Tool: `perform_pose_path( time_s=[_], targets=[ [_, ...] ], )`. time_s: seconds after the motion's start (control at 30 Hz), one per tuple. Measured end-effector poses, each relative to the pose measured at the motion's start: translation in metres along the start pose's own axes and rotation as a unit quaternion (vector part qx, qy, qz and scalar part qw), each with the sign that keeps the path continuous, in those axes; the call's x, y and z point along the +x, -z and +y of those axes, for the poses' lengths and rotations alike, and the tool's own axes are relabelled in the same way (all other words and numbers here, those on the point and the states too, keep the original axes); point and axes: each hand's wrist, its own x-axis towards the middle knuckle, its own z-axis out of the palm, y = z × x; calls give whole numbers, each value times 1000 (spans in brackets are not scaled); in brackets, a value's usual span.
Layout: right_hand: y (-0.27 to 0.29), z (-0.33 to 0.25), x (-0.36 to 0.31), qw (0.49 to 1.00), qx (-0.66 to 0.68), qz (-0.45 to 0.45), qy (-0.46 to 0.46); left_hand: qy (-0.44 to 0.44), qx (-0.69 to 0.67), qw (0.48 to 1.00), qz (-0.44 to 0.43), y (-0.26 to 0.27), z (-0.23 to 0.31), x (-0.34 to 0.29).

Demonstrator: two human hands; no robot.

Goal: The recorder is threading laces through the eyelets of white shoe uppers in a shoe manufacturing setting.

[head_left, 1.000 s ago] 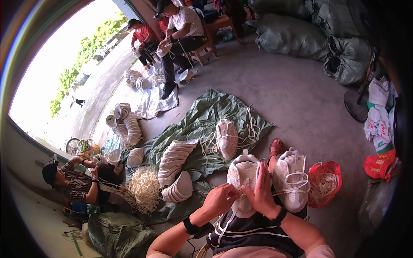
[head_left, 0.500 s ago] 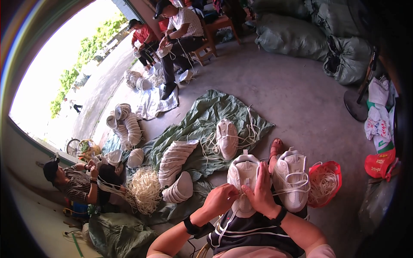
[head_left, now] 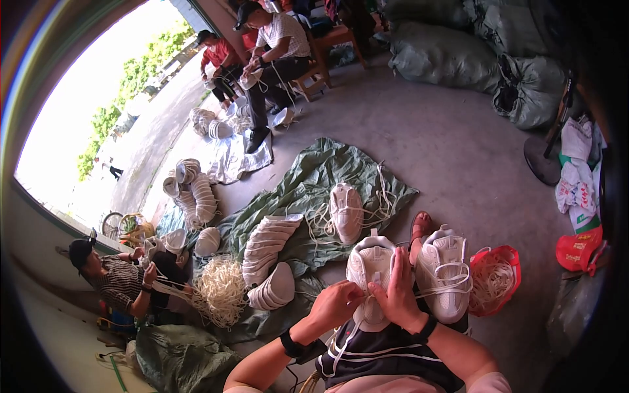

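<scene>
A white sneaker upper (head_left: pixel 372 262) lies on my lap, its heel pointing away from me. My right hand (head_left: pixel 398 295) grips it from the right, fingers stretched along its side and thumb on its front. At its left edge, my left hand (head_left: pixel 335 304) pinches a white shoelace (head_left: pixel 346 340), whose loose end trails over my dark clothing. Exactly where the lace passes is hidden by the fingers. Right beside it rests a second white sneaker upper (head_left: pixel 442 275) with a lace looped across it.
A red bag of laces (head_left: pixel 495 280) stands at the right. Ahead, a green sheet (head_left: pixel 321 164) bears a single upper (head_left: pixel 346 213) and stacked uppers (head_left: pixel 265 249); a lace heap (head_left: pixel 219 288) lies left. Co-workers sit left and at the back. Stuffed sacks (head_left: pixel 445 56) line the far right.
My hands and the shoe upper stay almost still. The co-worker at the left has shifted their hands, one now lower and further right. A distant figure outside has moved slightly.
</scene>
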Motion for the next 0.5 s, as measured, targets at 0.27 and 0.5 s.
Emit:
perform_pose_path(
  time_s=[0.27,0.5],
  targets=[
    [-1,4,-2,1000,-5,2,-1,-2,17,1000,-9,-2,-1,1],
    [-3,4,0,1000,-2,2,-5,-3,9,1000,11,0,-1,1]
  ],
)
